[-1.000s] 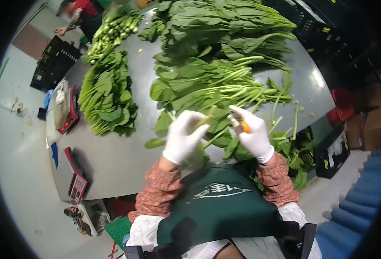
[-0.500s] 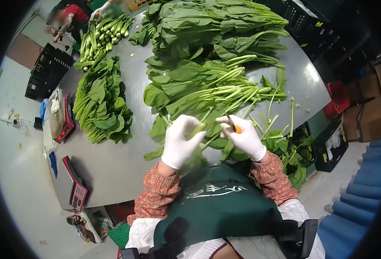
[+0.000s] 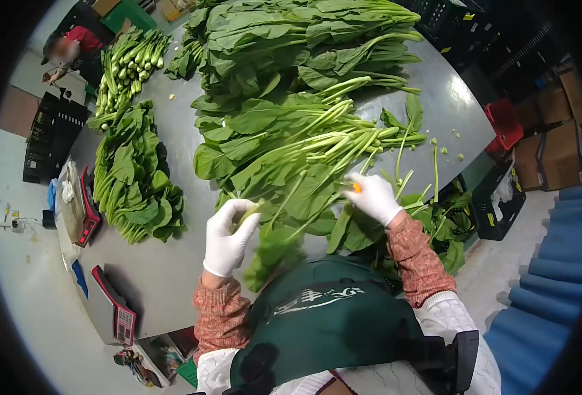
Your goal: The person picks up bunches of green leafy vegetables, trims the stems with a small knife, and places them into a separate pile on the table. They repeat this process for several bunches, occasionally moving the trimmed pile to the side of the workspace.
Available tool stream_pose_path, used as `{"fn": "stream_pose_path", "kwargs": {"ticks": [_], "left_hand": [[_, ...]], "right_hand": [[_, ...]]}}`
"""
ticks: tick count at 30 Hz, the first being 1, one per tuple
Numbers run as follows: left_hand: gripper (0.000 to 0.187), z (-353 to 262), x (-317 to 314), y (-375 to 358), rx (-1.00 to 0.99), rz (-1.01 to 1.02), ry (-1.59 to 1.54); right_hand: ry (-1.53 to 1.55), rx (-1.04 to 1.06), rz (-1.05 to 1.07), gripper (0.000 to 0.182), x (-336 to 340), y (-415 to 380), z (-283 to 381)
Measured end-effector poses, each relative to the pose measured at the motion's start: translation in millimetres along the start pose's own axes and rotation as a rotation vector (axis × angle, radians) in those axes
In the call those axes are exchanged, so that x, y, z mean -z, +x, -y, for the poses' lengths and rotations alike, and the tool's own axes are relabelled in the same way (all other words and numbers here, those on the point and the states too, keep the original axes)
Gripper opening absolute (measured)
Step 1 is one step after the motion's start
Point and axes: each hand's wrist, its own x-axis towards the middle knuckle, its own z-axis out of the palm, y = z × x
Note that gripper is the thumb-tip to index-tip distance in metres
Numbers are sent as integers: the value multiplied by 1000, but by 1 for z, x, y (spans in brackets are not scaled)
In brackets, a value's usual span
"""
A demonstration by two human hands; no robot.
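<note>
My left hand, in a white glove, is closed around a pale green stem of leafy greens; a blurred leaf hangs just right of it. My right hand, also gloved, grips a small cutting tool, apparently a knife with an orange handle, whose blade barely shows. Just beyond both hands lies a loose heap of leafy greens with stems pointing right. Trimmed stems and leaves lie at the table's near right edge, beside my right forearm.
A larger stack of greens covers the table's far side. Neat bunches lie at left, near two red scales. Black crates and cardboard boxes stand at right. Another person is at the far left.
My left hand has moved left and slightly down with the stem, apart from my right hand. My right hand has shifted slightly right. The view has shifted too.
</note>
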Motion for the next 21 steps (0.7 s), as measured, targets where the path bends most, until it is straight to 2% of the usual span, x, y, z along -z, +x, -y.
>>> {"fn": "stream_pose_path", "kwargs": {"ticks": [1, 3, 4, 5, 7, 10, 13, 16, 19, 20, 21], "left_hand": [[13, 4, -1, 2, 17, 2, -86], [13, 9, -8, 3, 81, 48, -210], [15, 13, -15, 7, 16, 33, -19], [19, 9, -24, 6, 57, 47, -31], [21, 7, -37, 6, -60, 39, 96], [15, 2, -34, 4, -92, -23, 159], [11, -2, -25, -3, -134, -109, 194], [11, 2, -29, -5, -234, -166, 215], [17, -22, -41, -1, -517, -246, 546], [29, -23, -46, 3, -661, -309, 617], [43, -32, -52, 5, -706, -377, 743]], "right_hand": [[133, -1, -100, 24, -4, 9, -13], [356, -173, -230, 26, 4, 37, -17], [474, -258, -283, 33, 7, 53, -18], [447, -319, -348, 30, -1, 71, -27], [335, -309, -318, 27, -21, 102, -44], [641, -385, -167, 24, -10, 106, -28], [991, -237, -109, 17, 13, 85, -1], [1015, -146, -192, 16, 38, 60, 38], [851, 40, -312, 15, 56, 36, 79], [898, -33, -254, 14, 62, 25, 94], [960, -5, -213, 14, 62, 19, 103]]}}
